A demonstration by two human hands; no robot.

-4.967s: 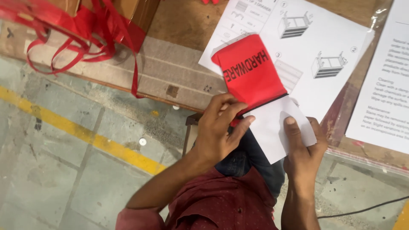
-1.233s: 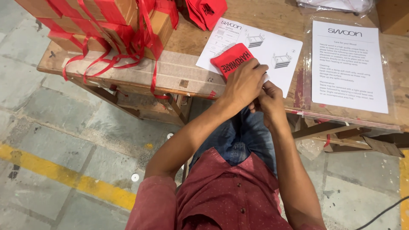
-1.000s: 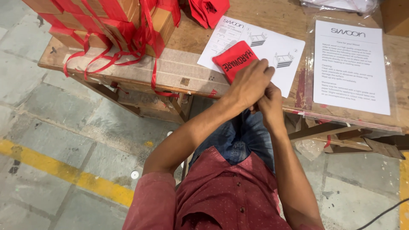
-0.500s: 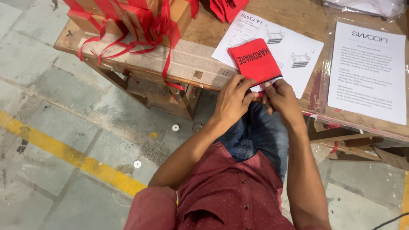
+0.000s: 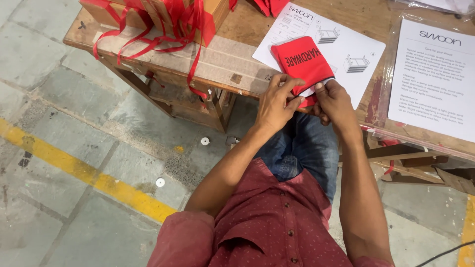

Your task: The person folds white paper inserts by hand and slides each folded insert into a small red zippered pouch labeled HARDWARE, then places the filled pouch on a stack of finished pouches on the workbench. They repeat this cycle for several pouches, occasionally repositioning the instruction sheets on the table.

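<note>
Red cloth pouch (image 5: 303,62) lies at the near edge of the wooden bench (image 5: 237,59), on top of a white instruction sheet (image 5: 346,54). Left hand (image 5: 277,101) pinches the pouch's near edge at its 7 o'clock corner, grip closed on the cloth. Right hand (image 5: 334,101) pinches the same edge at 5 o'clock, also closed on it; a strip of white shows at the mouth, between the fingers. A second sheet in a clear sleeve (image 5: 435,74) sits at 3 o'clock, red ribbons (image 5: 163,29) at 9 o'clock.

Risk, as judged: the pouch overhangs the edge; a loosened pinch could drop it into the lap, or drag the sheet underneath off the bench.
</note>
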